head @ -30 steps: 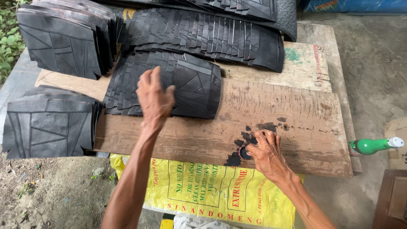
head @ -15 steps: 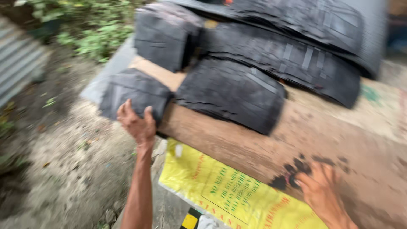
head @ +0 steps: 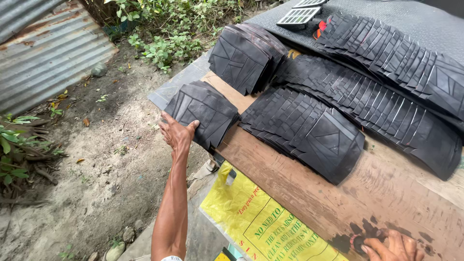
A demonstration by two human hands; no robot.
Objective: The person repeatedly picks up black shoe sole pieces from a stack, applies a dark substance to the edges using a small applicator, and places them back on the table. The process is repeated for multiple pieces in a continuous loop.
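My left hand (head: 177, 134) reaches out with fingers spread and lies against the near edge of a small stack of black cut rubber pieces (head: 205, 111) at the left end of a wooden board (head: 309, 203). My right hand (head: 394, 246) rests on the board at the bottom right, fingers on a patch of dark stains, holding nothing I can see. A fanned row of the same black rubber pieces (head: 309, 130) lies in the middle of the board. Two longer rows (head: 396, 92) run behind it, and another stack (head: 244, 60) stands at the back left.
A yellow printed plastic sack (head: 261, 227) hangs below the board's front edge. Bare dirt ground (head: 92, 159) with stones lies to the left, with a rusty corrugated metal sheet (head: 43, 48) and green weeds (head: 164, 29) behind. A small solar panel (head: 298, 16) lies at the top.
The view has swung left. My left hand has moved from the middle pile to the stack at the board's left end. My right hand stays on the dark stains.
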